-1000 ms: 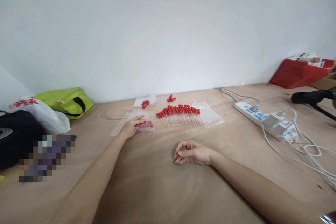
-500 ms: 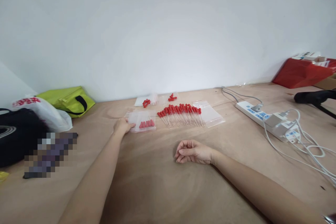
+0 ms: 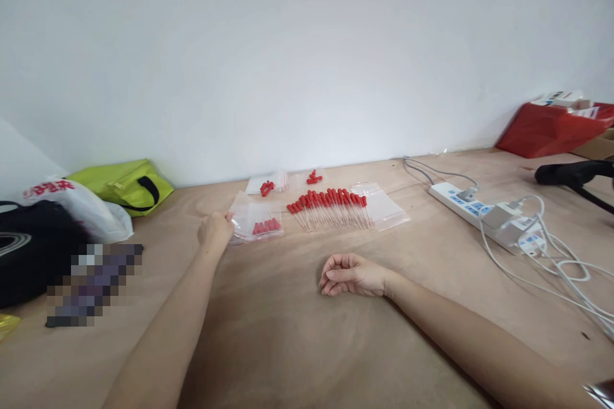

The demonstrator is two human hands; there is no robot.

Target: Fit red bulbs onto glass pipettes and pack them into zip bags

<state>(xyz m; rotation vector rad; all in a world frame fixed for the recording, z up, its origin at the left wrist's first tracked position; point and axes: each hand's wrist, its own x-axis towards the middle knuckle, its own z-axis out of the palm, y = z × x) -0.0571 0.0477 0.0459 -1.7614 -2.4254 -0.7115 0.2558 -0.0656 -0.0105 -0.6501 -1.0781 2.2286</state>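
Note:
My left hand [image 3: 215, 231] is at the left edge of a clear zip bag [image 3: 242, 220], fingers pinched together on its corner. Several red rubber caps [image 3: 266, 226] lie in a row at that bag's right side. Nearer to me, my right hand [image 3: 354, 275] rests on the table on its side, fingers loosely curled, with nothing visible in them. Beyond it spreads a fan of thin wooden sticks with red tips [image 3: 330, 204]. Another clear zip bag [image 3: 386, 209] lies flat just right of the fan.
Small bags with loose red pieces [image 3: 314, 177] lie near the wall. A white power strip [image 3: 455, 202] with plugs and cables stretches along the right. On the left stand a lime-green bag [image 3: 115, 185], a white plastic bag [image 3: 103, 214] and a black bag [image 3: 38, 255]. A red bag [image 3: 547, 131] is far right.
My left hand has drawn back slightly to the left, its fingers now pinching the bag's edge, whose corner is raised a little. My right hand has stayed in place.

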